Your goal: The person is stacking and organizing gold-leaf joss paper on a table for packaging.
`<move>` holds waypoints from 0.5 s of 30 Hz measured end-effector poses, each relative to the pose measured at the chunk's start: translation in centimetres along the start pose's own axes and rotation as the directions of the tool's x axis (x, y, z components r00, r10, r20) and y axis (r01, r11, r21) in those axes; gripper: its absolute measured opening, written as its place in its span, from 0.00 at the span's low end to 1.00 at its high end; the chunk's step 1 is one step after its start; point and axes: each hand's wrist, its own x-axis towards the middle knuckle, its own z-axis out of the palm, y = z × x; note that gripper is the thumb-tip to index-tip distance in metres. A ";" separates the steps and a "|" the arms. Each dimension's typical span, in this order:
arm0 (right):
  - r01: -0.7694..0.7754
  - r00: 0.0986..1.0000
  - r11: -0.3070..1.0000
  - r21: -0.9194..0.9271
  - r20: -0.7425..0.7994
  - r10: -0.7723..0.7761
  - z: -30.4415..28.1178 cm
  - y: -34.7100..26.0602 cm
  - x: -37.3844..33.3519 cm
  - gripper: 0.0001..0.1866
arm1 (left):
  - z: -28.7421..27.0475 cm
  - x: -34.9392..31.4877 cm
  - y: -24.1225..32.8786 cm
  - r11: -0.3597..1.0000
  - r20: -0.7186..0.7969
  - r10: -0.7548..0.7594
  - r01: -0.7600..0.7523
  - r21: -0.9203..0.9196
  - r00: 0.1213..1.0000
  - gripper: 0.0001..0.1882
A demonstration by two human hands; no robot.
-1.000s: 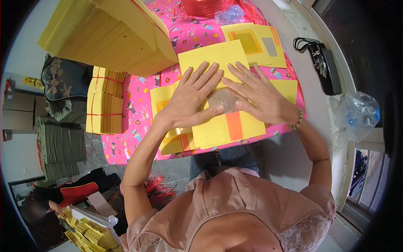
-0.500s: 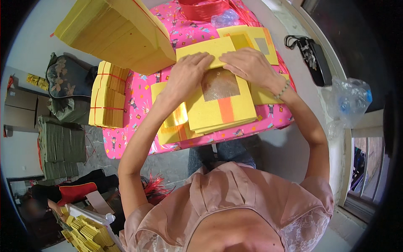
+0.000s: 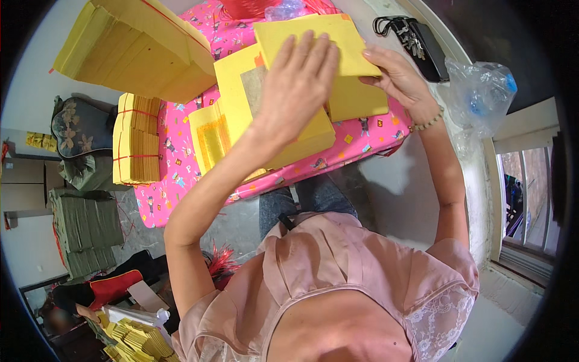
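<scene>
Halfway-ish, I reckon

Yellow paper [image 3: 347, 45] lies on the pink table [image 3: 176, 154], over more sheets [image 3: 229, 78]. Left hand [image 3: 295, 87] sits flat on it, fingers straight, not grasping; right hand [image 3: 401, 78] pinches its edge. Bundles [image 3: 128, 142] tied in red look done; this paper's loose.

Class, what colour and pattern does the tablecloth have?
The tablecloth is pink, printed with small multicoloured figures; the head view shows it best.
</scene>
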 end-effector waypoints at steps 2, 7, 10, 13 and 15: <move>0.058 0.997 0.998 0.000 -0.056 -0.058 -2.2 1.1 -1.2 0.18 | -0.6 0.5 3.1 0.994 -0.024 0.010 -0.012 -0.108 1.000 0.27; 0.154 0.966 0.984 -0.093 -0.193 -0.170 -8.0 5.7 -2.7 0.18 | -1.0 -3.0 12.8 0.843 0.053 0.058 -0.020 -0.538 0.997 0.34; 0.030 0.955 0.989 -0.147 -0.289 -0.072 -10.6 9.2 -2.6 0.19 | 4.1 -6.8 17.1 0.748 0.259 -0.018 0.185 -0.637 0.966 0.38; 0.064 0.947 0.971 -0.230 -0.294 -0.133 -11.6 12.4 -1.7 0.16 | 7.8 -8.0 18.7 0.680 0.417 -0.147 0.398 -0.616 0.897 0.42; 0.093 0.934 0.916 -0.391 -0.284 -0.216 -11.7 14.1 -1.1 0.15 | 9.6 -7.8 19.0 0.687 0.445 -0.212 0.456 -0.565 0.870 0.45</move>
